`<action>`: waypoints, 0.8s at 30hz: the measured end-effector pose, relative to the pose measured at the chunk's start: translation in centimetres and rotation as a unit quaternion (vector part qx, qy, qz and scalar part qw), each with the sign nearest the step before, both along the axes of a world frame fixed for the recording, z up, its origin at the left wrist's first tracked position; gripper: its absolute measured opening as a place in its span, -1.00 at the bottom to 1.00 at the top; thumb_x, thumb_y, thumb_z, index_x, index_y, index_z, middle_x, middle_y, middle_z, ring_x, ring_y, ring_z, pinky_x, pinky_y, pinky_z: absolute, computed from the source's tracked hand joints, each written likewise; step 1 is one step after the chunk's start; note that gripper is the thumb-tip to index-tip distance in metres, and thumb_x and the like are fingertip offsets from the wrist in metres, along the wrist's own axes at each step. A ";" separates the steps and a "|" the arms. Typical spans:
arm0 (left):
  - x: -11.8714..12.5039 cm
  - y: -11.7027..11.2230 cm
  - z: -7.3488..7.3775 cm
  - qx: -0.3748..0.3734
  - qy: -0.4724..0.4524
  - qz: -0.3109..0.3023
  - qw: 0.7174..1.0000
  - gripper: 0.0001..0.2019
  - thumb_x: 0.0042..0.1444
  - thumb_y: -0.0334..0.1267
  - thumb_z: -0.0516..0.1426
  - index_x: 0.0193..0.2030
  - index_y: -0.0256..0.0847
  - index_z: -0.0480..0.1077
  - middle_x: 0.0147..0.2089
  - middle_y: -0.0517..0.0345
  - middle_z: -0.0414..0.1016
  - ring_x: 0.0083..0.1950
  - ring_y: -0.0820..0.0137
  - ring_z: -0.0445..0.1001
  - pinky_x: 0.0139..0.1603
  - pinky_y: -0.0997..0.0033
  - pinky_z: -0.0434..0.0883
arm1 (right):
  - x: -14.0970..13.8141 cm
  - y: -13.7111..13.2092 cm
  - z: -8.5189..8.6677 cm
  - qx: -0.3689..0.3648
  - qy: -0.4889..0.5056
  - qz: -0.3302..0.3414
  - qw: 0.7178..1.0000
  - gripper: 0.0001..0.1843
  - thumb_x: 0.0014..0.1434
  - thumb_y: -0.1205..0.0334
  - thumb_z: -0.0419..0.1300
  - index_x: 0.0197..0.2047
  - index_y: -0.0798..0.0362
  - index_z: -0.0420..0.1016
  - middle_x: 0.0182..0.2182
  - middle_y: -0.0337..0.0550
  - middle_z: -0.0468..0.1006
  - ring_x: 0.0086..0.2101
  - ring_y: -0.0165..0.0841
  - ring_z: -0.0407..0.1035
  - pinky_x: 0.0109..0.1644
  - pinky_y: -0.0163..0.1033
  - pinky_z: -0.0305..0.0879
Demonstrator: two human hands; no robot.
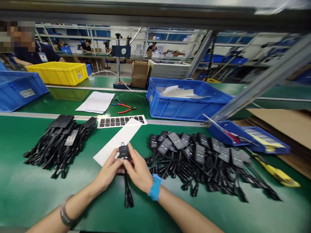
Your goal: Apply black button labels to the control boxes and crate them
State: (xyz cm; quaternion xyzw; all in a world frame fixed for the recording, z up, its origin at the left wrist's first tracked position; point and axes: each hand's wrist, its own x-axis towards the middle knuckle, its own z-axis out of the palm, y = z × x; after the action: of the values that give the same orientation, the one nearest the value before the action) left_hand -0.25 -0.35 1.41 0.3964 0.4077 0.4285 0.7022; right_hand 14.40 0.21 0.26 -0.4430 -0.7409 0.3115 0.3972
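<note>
Both my hands meet over the green bench top [29, 191]. My left hand [108, 171] and my right hand [138, 170] pinch one small black tagged cable piece [123, 151] between their fingers. Its black cord [128, 191] hangs down toward me between my wrists. A blue band sits on my right wrist and a dark band on my left. A white paper strip [119, 139] lies just beyond my hands. A large heap of the same black tagged cables [201, 158] lies right of my right hand. A tidier bundle [60, 139] lies to the left.
A sheet of black labels [121, 121] and red-handled pliers [123, 108] lie farther back. A blue crate [187, 100], a yellow crate [60, 72] and another blue bin [17, 89] stand beyond. A blue tray [250, 136] and yellow-handled tool [277, 173] sit right. A person in dark clothing works far left.
</note>
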 end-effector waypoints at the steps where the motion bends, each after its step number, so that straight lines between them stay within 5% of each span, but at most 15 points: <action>1: -0.2 0.0 -0.1 0.004 -0.006 0.001 1.000 -0.46 0.19 -0.03 0.16 0.24 -0.13 0.13 -0.04 0.00 0.55 -0.16 0.27 0.58 -0.16 0.33 0.50 | 0.0 -0.1 0.3 0.029 -0.039 0.000 0.999 -0.21 0.21 0.26 0.15 0.44 0.07 -0.05 0.01 0.10 0.44 -0.03 -0.11 0.38 0.05 0.04 0.40; 3: -0.8 0.4 -0.3 0.036 0.021 -0.026 0.999 -0.44 0.28 0.01 0.03 0.33 -0.12 0.04 0.03 -0.07 0.53 -0.08 0.21 0.57 -0.07 0.22 0.50 | 0.4 0.2 1.2 0.076 -0.106 -0.004 0.991 -0.08 0.16 0.26 0.20 0.46 0.05 -0.18 0.02 0.11 0.41 -0.01 -0.07 0.35 0.07 0.06 0.39; 5: -1.9 1.1 -0.6 0.133 0.142 -0.050 0.980 -0.45 0.29 -0.01 0.01 0.36 -0.13 0.05 0.09 -0.11 0.50 0.03 0.15 0.53 0.08 0.09 0.45 | 1.7 1.0 2.5 0.100 -0.154 -0.039 0.982 -0.12 0.17 0.28 0.16 0.46 0.04 -0.18 0.00 0.09 0.41 -0.01 -0.08 0.35 0.07 0.05 0.39; 8: -3.8 2.8 -1.5 0.337 0.388 -0.034 0.857 -0.46 0.19 -0.13 0.10 0.30 -0.12 0.18 0.26 -0.10 0.36 0.27 0.06 0.34 0.33 -0.07 0.20 | 5.3 2.5 5.4 0.094 -0.240 -0.161 0.953 -0.24 0.18 0.27 0.10 0.41 0.20 0.00 0.02 0.18 0.38 0.00 -0.06 0.35 0.08 0.02 0.37; 11: -5.3 4.3 -2.3 0.401 0.492 -0.037 0.772 -0.45 0.17 -0.25 0.04 0.32 -0.18 0.15 0.37 -0.07 0.22 0.41 0.07 0.12 0.42 -0.14 0.00 | 9.4 3.6 8.2 0.035 -0.386 -0.290 0.875 -0.39 0.19 0.34 0.07 0.29 0.36 0.20 -0.02 0.31 0.43 -0.04 0.00 0.38 0.04 0.04 0.35; 13: -5.8 5.0 -2.5 0.381 0.512 -0.027 0.770 -0.44 0.17 -0.29 -0.01 0.34 -0.23 0.11 0.39 -0.08 0.19 0.44 0.10 0.07 0.43 -0.09 0.02 | 10.9 4.0 9.3 0.013 -0.473 -0.349 0.809 -0.46 0.20 0.37 0.06 0.24 0.37 0.29 0.00 0.40 0.43 -0.04 0.11 0.36 -0.03 0.14 0.33; 15: -6.0 5.4 -2.5 0.343 0.511 -0.002 0.788 -0.44 0.16 -0.32 -0.04 0.33 -0.27 0.11 0.38 -0.11 0.20 0.42 0.13 0.12 0.40 0.00 0.12 | 10.8 4.5 9.4 0.028 -0.513 -0.342 0.786 -0.52 0.22 0.36 0.06 0.20 0.29 0.36 0.08 0.40 0.39 -0.01 0.13 0.34 -0.04 0.15 0.29; 19: -6.0 5.8 -2.8 0.273 0.469 0.050 0.839 -0.39 0.08 -0.37 -0.04 0.33 -0.33 0.09 0.35 -0.15 0.23 0.36 0.14 0.23 0.37 0.04 0.18 | 6.0 7.0 7.4 0.022 -0.476 -0.108 0.873 -0.52 0.32 0.05 0.04 0.19 0.12 0.38 0.10 0.19 0.45 0.07 -0.02 0.32 0.08 0.00 0.24; 22: -6.2 6.1 -3.3 0.253 0.451 0.060 0.854 -0.34 0.02 -0.42 -0.04 0.34 -0.31 0.10 0.36 -0.12 0.23 0.37 0.16 0.23 0.36 0.06 0.20 | 1.0 9.7 4.7 -0.057 -0.437 -0.038 0.897 0.00 0.11 -0.31 0.14 0.36 0.31 0.11 0.30 0.43 0.15 0.28 0.19 0.00 0.25 0.18 -0.01; 24: -6.4 6.3 -3.8 0.253 0.444 0.062 0.857 -0.33 0.01 -0.43 -0.04 0.34 -0.28 0.10 0.37 -0.11 0.23 0.38 0.18 0.21 0.34 0.09 0.24 | -1.5 10.7 3.0 -0.096 -0.399 -0.029 0.912 0.26 -0.06 -0.37 0.24 0.40 0.40 -0.05 0.36 0.53 -0.08 0.34 0.28 -0.23 0.30 0.31 -0.23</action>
State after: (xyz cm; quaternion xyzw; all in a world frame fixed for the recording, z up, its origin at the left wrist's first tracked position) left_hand -6.68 5.95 -2.41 0.6823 0.5776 0.3383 0.2939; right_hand 12.88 10.94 3.31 -0.5878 -0.7910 0.1666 0.0333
